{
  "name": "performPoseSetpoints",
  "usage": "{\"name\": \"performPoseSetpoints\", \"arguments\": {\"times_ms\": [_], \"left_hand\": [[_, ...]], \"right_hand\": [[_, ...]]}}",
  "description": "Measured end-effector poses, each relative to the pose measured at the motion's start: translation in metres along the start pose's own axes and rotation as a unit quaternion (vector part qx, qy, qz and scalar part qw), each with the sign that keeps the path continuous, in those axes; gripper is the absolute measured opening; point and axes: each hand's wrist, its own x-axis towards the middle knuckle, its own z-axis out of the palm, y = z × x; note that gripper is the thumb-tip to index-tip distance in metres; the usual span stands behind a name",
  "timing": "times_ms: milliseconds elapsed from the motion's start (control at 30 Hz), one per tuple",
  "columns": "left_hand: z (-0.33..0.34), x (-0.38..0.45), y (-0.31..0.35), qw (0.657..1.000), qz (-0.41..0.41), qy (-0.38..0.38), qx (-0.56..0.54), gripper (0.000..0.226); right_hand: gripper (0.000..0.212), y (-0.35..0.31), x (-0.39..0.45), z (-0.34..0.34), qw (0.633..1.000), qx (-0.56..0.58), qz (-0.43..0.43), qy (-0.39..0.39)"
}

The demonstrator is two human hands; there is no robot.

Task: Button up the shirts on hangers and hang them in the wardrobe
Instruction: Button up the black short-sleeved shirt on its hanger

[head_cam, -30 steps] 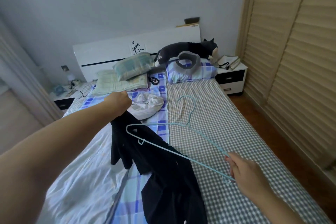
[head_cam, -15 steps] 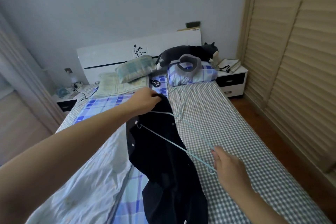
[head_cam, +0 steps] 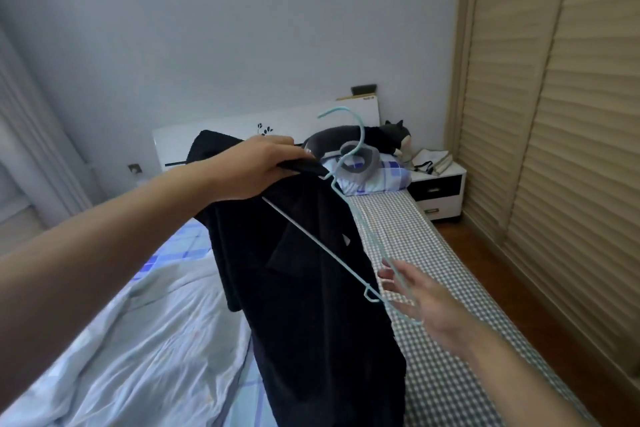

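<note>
A black shirt point(head_cam: 311, 288) hangs in the air over the bed, its lower part trailing down out of view. My left hand point(head_cam: 256, 166) grips it at the collar, fingers curled over the fabric. A light blue wire hanger point(head_cam: 311, 236) lies slanted across the shirt's front, its hook point(head_cam: 360, 135) pointing up; its left end goes under the cloth near my left hand. My right hand point(head_cam: 422, 302) is under the hanger's right end with fingers spread, the wire resting across them. The louvred wardrobe doors point(head_cam: 554, 149) on the right are closed.
The bed point(head_cam: 433, 322) has a grey checked sheet on its right half and a crumpled white sheet point(head_cam: 138, 340) on the left. A plush cat point(head_cam: 363, 135) and a pillow point(head_cam: 381, 177) lie at the headboard. A white nightstand point(head_cam: 436, 187) stands beside the wardrobe.
My left hand lifted the shirt up off the bed. The hanger tilted upright with its left end going inside the shirt. My right hand's fingers loosened and spread at the hanger's right end.
</note>
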Motion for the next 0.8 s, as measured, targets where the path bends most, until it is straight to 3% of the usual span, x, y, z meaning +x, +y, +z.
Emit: {"name": "performPoseSetpoints", "arguments": {"times_ms": [67,133,233,333,400,467,533,600,633,733,767,800], "left_hand": [[-0.017,-0.012,-0.005,0.999,0.018,0.016,0.037,0.037],[-0.028,-0.029,-0.008,0.998,0.025,0.015,0.056,0.039],[-0.042,-0.060,-0.019,0.994,0.023,0.013,0.105,0.043],[-0.045,-0.098,-0.034,0.984,-0.007,0.001,0.180,0.044],[-0.035,-0.113,-0.035,0.972,-0.059,-0.022,0.228,0.052],[-0.025,-0.115,-0.026,0.960,-0.161,-0.018,0.229,0.048],[-0.020,-0.109,-0.019,0.951,-0.285,0.024,0.122,0.034],[-0.010,-0.101,-0.010,0.939,-0.339,0.051,0.013,0.022],[-0.005,-0.096,-0.005,0.938,-0.341,0.055,-0.010,0.019],[0.014,-0.086,0.018,0.945,-0.308,0.101,-0.045,0.016],[0.019,-0.085,0.021,0.947,-0.290,0.128,-0.056,0.014],[0.022,-0.084,0.024,0.948,-0.271,0.151,-0.066,0.012]], "right_hand": [[0.057,-0.002,0.018,0.008,0.987,-0.138,0.023,-0.073],[0.064,0.007,0.039,0.020,0.972,-0.218,0.034,-0.075],[0.020,0.020,0.068,0.026,0.969,-0.245,0.011,-0.017],[0.025,-0.014,0.086,0.009,0.942,-0.316,-0.031,0.112],[0.022,-0.061,0.092,-0.003,0.885,-0.410,-0.086,0.202],[0.022,-0.114,0.088,-0.005,0.852,-0.438,-0.132,0.256],[0.021,-0.157,0.077,0.005,0.825,-0.459,-0.180,0.276],[0.020,-0.178,0.064,0.023,0.811,-0.481,-0.209,0.262],[0.020,-0.182,0.057,0.036,0.821,-0.475,-0.199,0.247],[0.022,-0.179,0.034,0.073,0.935,-0.318,-0.132,0.081],[0.024,-0.173,0.031,0.078,0.944,-0.301,-0.131,0.034],[0.025,-0.169,0.030,0.077,0.925,-0.338,-0.176,0.019]]}}
